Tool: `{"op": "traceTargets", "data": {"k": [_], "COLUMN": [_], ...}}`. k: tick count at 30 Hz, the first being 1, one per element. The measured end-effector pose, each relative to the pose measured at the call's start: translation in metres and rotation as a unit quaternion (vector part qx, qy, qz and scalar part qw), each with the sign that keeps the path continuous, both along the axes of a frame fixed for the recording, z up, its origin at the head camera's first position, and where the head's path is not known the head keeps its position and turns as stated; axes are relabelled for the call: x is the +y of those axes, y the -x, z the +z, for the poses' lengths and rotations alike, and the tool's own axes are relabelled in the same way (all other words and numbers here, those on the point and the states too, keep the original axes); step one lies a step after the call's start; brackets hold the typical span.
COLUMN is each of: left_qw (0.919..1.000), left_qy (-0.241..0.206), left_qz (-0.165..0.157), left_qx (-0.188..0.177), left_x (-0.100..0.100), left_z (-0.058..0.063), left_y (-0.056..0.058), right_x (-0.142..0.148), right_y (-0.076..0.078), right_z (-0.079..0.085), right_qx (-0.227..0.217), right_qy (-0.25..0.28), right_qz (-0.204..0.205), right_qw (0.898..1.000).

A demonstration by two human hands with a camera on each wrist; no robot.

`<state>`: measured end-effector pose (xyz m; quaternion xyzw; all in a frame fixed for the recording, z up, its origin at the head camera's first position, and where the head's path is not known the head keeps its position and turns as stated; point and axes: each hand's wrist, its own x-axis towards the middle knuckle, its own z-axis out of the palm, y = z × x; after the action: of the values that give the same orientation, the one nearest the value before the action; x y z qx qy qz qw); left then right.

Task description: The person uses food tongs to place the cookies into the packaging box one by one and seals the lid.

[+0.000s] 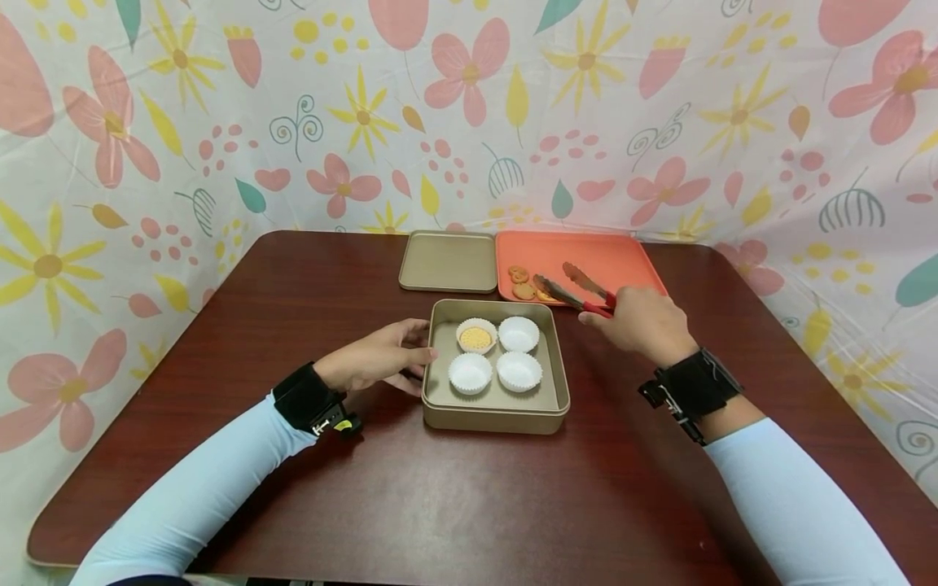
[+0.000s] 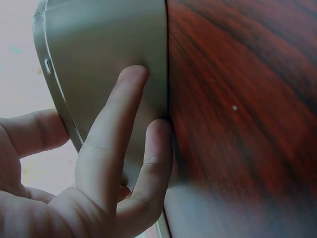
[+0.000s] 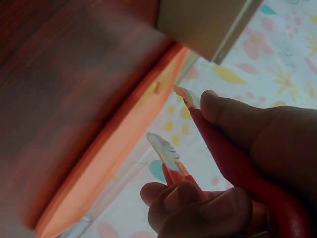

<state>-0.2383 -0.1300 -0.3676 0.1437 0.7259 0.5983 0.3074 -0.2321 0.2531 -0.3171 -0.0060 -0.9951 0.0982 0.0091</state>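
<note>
My left hand (image 1: 384, 356) rests against the left side of a square gold-toned baking tin (image 1: 493, 421). In the left wrist view its fingers (image 2: 106, 129) lie fairly straight on the tin's outer wall (image 2: 104, 44), with the thumb at the rim. Four white paper cups stand inside; the back left one (image 1: 488, 327) holds a round yellow cookie (image 1: 475, 338). My right hand (image 1: 648, 325) grips red-handled tongs (image 3: 223, 153). Their tips are spread apart over the front of an orange tray (image 1: 586, 252), close to several small cookies (image 1: 523, 290), with nothing between them.
Behind the tin, a flat gold-toned lid or tray (image 1: 449, 260) lies left of the orange tray. Everything stands on a dark reddish wooden table (image 1: 308, 496). A flower-patterned curtain (image 1: 469, 146) hangs along the back and sides.
</note>
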Motion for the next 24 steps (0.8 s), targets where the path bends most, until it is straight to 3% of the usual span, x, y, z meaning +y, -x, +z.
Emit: {"op": "traceTargets", "data": {"k": [24], "left_qw": [1.0], "left_qy": [0.003], "left_qz": [0.006], "left_qx": [-0.001], "left_x": [0.001], "left_z": [0.0], "left_y": [0.0], "right_x": [0.005], "right_y": [0.017], "right_z": [-0.01], "right_qx": [-0.032], "right_qy": [-0.01], "right_qz": [-0.011], "right_qw": [0.999]}}
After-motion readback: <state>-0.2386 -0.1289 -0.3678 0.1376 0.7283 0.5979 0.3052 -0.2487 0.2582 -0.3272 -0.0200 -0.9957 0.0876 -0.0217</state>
